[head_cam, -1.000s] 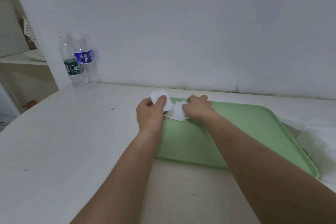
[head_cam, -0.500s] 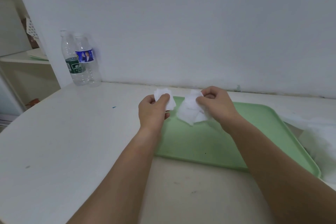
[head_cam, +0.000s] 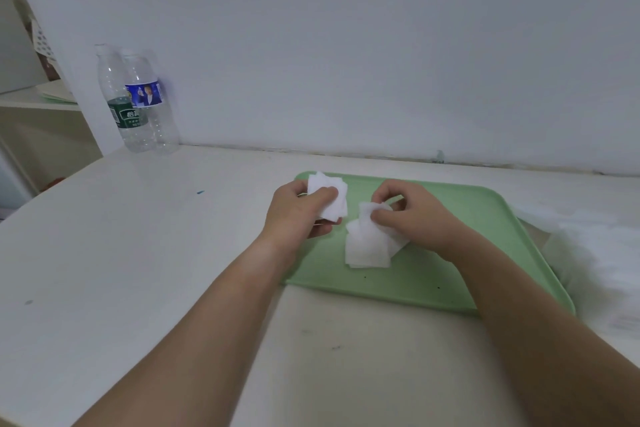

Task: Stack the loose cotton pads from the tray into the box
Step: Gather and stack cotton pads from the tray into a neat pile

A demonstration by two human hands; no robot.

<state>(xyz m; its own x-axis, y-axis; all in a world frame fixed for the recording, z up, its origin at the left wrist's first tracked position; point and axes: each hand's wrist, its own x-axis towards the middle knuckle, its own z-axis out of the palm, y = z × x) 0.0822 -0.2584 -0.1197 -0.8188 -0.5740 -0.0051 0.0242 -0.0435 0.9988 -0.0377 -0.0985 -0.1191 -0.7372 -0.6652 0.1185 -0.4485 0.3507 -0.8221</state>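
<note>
Gripping a small stack of cotton pads between thumb and curled fingers, the person's left hand hovers over the far left corner of a green tray, as seen from the head camera. The right hand, near it but not touching, pinches a looser, fanned bunch of pads by its upper edge. The lower corners hang toward the tray floor, though whether they touch it cannot be told. The tray lies flat on a white table, its long side running along the wall. Two clear water bottles stand upright, side by side, at the table's far left corner against the wall. Rumpled white material, too blurred to identify, lies just beside the tray's right edge. Both forearms are bare.
</note>
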